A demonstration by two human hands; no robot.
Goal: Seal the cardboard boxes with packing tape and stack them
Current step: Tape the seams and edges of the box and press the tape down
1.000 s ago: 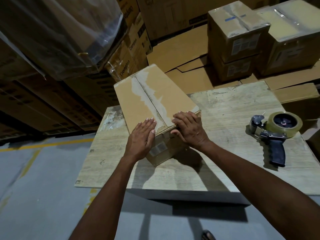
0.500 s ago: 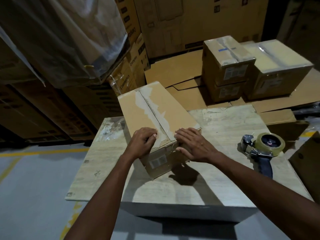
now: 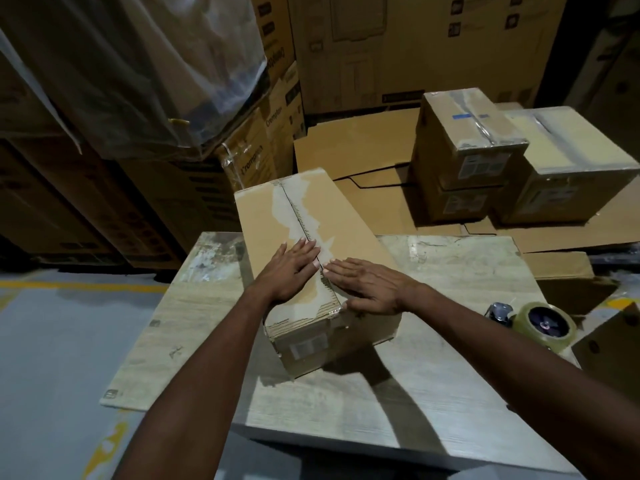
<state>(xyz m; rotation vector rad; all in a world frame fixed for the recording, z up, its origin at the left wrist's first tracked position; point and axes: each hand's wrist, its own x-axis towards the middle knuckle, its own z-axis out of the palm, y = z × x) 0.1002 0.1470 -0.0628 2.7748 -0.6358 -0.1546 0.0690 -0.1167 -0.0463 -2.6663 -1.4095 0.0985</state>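
So the left hand [image 3: 291, 268], curled at the near edge of the box [image 3: 346, 216] half a second back, has been flattened and slid up onto the top, near frame centre. The right hand [image 3: 367, 285] has been laid flat opposite it, with the fingertips brought almost together at the seam [image 3: 298, 216].

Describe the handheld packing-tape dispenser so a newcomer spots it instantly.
Find the pale wooden table. At its right edge, right of the long brown cardboard box standing on it, sits the tape dispenser: the only round thing there, a yellowish roll with a dark hub.
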